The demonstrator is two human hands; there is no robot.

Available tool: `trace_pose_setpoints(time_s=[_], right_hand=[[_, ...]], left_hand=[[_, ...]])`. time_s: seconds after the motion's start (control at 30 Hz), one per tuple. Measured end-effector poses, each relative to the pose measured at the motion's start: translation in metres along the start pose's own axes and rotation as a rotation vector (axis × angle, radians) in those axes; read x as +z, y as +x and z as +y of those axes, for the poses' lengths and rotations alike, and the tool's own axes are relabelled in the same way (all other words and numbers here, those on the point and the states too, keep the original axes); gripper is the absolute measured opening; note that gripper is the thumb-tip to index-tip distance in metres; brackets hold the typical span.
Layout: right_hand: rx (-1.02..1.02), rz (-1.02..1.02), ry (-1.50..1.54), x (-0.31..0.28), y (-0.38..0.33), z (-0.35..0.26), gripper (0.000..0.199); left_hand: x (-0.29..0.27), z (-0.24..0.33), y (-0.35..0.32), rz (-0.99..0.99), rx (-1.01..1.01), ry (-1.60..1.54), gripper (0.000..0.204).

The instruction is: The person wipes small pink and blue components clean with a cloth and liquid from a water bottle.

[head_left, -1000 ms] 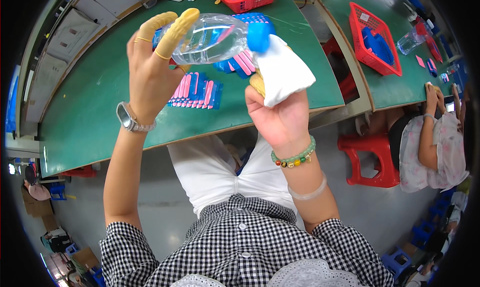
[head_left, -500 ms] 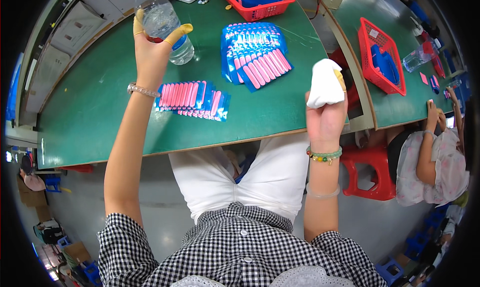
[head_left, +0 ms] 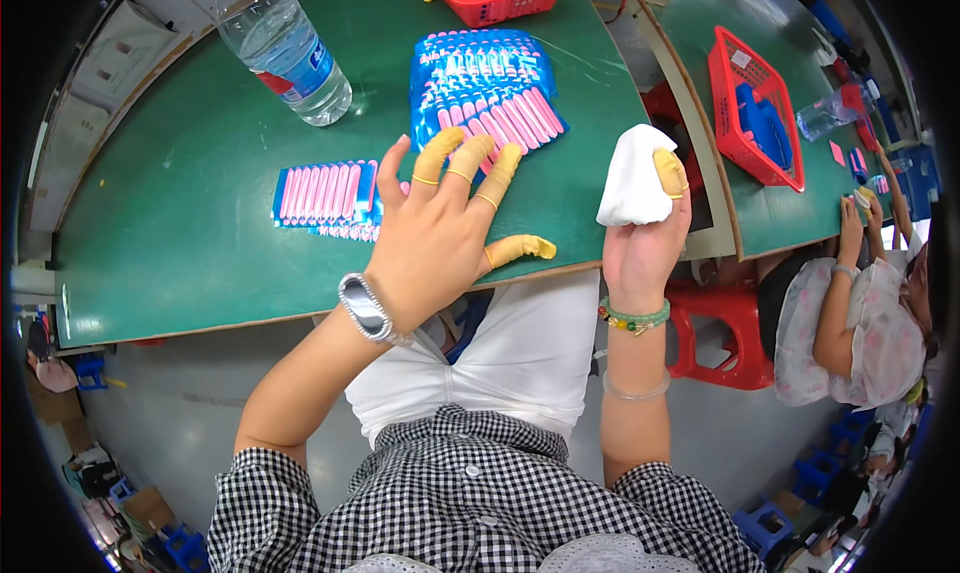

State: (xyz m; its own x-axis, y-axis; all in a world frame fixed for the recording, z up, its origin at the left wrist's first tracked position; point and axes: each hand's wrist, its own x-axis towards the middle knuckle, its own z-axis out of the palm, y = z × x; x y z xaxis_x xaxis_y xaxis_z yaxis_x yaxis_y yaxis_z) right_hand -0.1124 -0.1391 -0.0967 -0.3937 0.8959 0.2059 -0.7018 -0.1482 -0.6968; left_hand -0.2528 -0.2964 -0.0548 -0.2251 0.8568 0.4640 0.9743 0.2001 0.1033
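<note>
My left hand, with yellow finger cots on several fingers, is spread palm down over the front of the green table. Its fingers are apart and hold nothing. Just beyond the fingertips lies a stack of blue sheets with pink strips. A smaller fanned pile of the same sheets lies left of that hand, partly hidden by it. My right hand is closed on a folded white cloth near the table's right edge, a yellow-cotted thumb pressing it. A clear water bottle with a blue cap stands at the far left.
A red basket with blue material sits at the far edge of the green table. On the neighbouring table are another red basket and a clear bottle. A co-worker sits at right beside a red stool.
My left hand has let go of the water bottle and come back toward me, to the right, over the table. The right hand still holds the white cloth.
</note>
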Motion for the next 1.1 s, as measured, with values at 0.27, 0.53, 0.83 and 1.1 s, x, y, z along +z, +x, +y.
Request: trace_pose_setpoints(time_s=[0.27, 0.53, 0.83, 1.1], right_hand=[[0.085, -0.047, 0.028, -0.002, 0.002, -0.015, 0.029], [0.224, -0.232, -0.901, 0.032, 0.006, -0.034, 0.022], [-0.107, -0.474, -1.51, 0.046, 0.005, -0.023, 0.027], [-0.239, -0.499, -1.796, 0.056, -0.015, -0.016, 0.02]], left_hand=[[-0.004, 0.028, -0.031, -0.216, 0.05, -0.024, 0.076], [0.007, 0.057, -0.058, -0.136, -0.125, -0.026, 0.061], [0.021, 0.073, -0.058, -0.164, -0.201, -0.051, 0.06], [0.028, 0.086, -0.055, -0.136, -0.276, -0.079, 0.051]])
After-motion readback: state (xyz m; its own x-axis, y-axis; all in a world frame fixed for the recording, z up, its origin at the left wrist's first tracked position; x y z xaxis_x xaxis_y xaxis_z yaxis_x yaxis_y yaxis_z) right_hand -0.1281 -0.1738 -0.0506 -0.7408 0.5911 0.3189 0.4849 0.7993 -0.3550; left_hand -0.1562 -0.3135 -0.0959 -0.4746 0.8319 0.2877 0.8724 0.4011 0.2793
